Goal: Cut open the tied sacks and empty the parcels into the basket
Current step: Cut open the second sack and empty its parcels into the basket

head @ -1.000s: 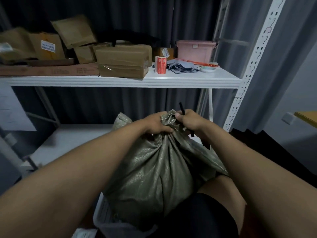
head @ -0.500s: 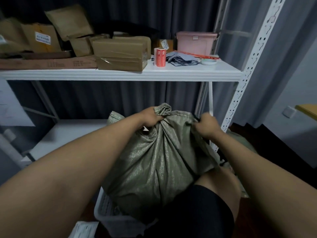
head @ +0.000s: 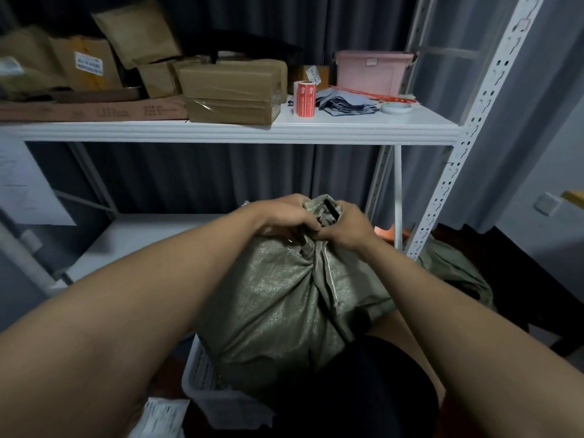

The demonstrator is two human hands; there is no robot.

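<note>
A full olive-green woven sack (head: pixel 284 298) stands upright in front of me, its lower end in a white slatted basket (head: pixel 202 371). Its neck is bunched at the top. My left hand (head: pixel 281 216) grips the bunched neck from the left. My right hand (head: pixel 350 226) holds the neck from the right, with a dark narrow object (head: pixel 330 208) sticking up between fingers and fabric; what it is cannot be told. My knee in dark shorts (head: pixel 363 384) presses against the sack's right side.
A white metal rack (head: pixel 240 132) stands ahead, its upper shelf carrying brown parcels (head: pixel 230 96), a red label roll (head: pixel 305 98), grey bags (head: pixel 346 104) and a pink box (head: pixel 373 72). Another green sack (head: pixel 455 270) lies on the floor at right. A labelled parcel (head: pixel 161 418) lies by the basket.
My right hand has come back from the sack's right shoulder to the bunched neck beside my left hand. The left hand has kept its grip on the neck.
</note>
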